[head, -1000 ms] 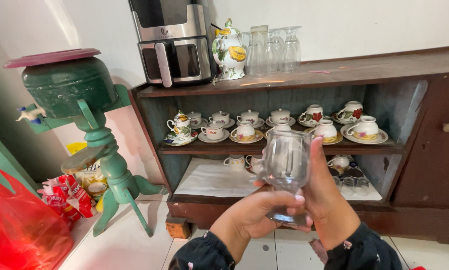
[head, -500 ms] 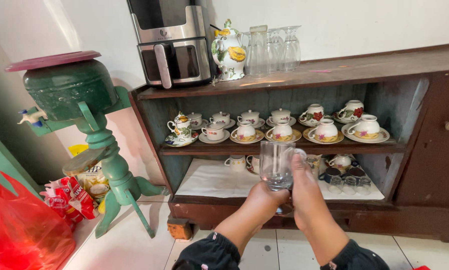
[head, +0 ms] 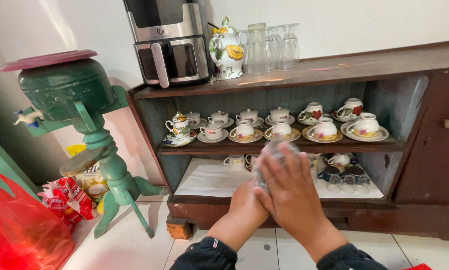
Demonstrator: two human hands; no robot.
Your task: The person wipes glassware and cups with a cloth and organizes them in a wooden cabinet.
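A clear drinking glass (head: 273, 151) is held in front of the wooden shelf unit (head: 334, 70), blurred by motion and mostly hidden. My right hand (head: 290, 196) lies over its front with fingers spread across it. My left hand (head: 246, 204) grips it from below and behind. Both hands are level with the lowest shelf, which is lined with white paper (head: 209, 179). Only the glass's upper rim shows above my right fingers.
Patterned cups on saucers (head: 324, 131) fill the middle shelf. An air fryer (head: 168, 42), a floral teapot (head: 227, 50) and upturned glasses (head: 277, 46) stand on top. A green pedestal water pot (head: 69, 90), snack packets (head: 64, 196) and a red plastic bag (head: 19, 225) are at left.
The glass has dropped from eye level toward the lower shelf. My right hand has swung from beside it to cover its front.
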